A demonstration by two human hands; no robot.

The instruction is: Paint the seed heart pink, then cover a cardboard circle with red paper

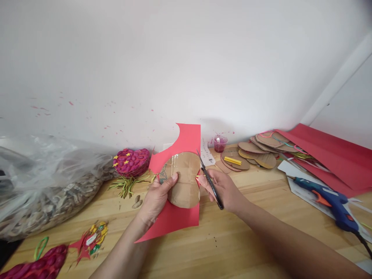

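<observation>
**Scissors at the oval's right edge**

My left hand (pixel 157 197) pinches the cardboard oval (pixel 186 178) against the red paper (pixel 174 219), held above the surface (pixel 232 240). My right hand (pixel 225 190) grips the scissors (pixel 210 182), tips pointing away from me and touching the oval's right edge. The oval's long axis runs nearly parallel to the blades.

matt red paper (pixel 186 141), taped cardboard disc (pixel 186 182)

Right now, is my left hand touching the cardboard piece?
Touching. The head view shows the thumb of the left hand lying flat on the cardboard piece, pinning it against the red paper.
</observation>
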